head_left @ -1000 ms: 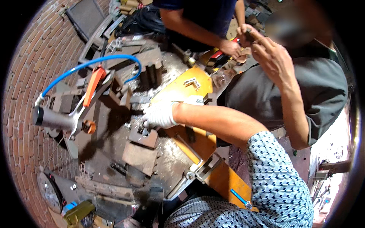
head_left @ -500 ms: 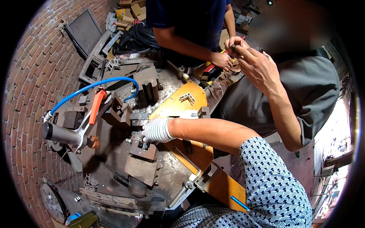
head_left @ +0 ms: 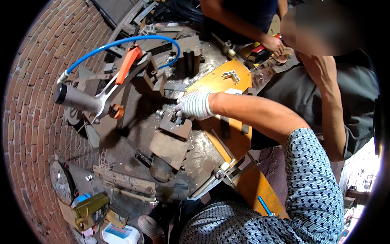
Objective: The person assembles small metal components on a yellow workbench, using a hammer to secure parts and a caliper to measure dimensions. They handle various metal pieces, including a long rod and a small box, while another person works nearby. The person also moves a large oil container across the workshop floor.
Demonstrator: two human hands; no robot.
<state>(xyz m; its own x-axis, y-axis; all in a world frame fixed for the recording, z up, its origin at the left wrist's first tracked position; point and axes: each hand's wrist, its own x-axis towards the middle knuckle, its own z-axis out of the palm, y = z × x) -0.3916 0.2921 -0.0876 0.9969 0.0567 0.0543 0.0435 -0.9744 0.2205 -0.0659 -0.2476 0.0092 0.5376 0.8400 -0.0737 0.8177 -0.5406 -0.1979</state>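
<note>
My right hand (head_left: pixel 196 105), in a white striped glove, reaches in from the right over the workbench (head_left: pixel 140 132). Its fingers are curled down at the notch of a dark steel block fixture (head_left: pixel 175 125). A small grey metal piece (head_left: pixel 178 120) shows in that notch, just below the fingertips. Whatever the fingers pinch is hidden by the glove. Low at the bottom edge is what looks like my left hand (head_left: pixel 149 226), also gloved, away from the fixture; its fingers are too dim to read. On a yellow plate (head_left: pixel 215 84) beyond my right hand lie several small metal corner pieces (head_left: pixel 231 77).
A grey air cylinder (head_left: pixel 79 98) with a blue hose (head_left: pixel 118 39) and orange lever (head_left: pixel 129 65) stands left of the fixture. Across the bench are a co-worker's arm (head_left: pixel 243 24) and another person's forearm (head_left: pixel 325 85). A green jug (head_left: pixel 91 209) and white bottle (head_left: pixel 120 234) stand lower left.
The whole view has shifted, so the bench appears farther right and higher. My right hand stays at the fixture. Jugs and a gloved hand now show at the bottom.
</note>
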